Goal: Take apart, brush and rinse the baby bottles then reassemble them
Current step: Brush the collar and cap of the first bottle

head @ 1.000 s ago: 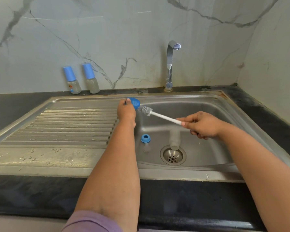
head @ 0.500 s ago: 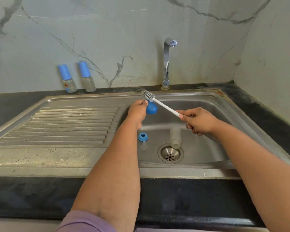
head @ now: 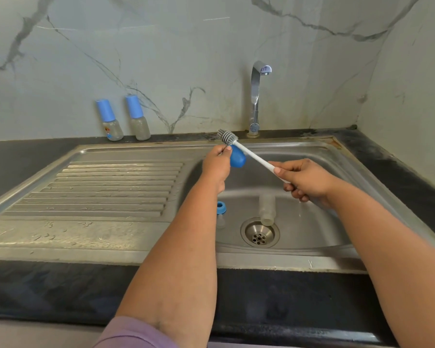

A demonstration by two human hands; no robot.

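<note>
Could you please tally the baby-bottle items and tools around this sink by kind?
Capped bottles by the wall: 2, left bottle and right bottle
Open bottle body in the basin: 1
Blue cap, held in the left hand: 1
Blue collar ring: 1
Clear teat: 1
Bottle brush, in the right hand: 1
Total: 7

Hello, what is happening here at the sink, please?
A person is washing baby bottle parts. The left hand holds a blue cap over the sink; the right hand holds a bottle brush beside it. A bare bottle and blue collar lie in the basin. Two capped bottles wait by the wall.
</note>
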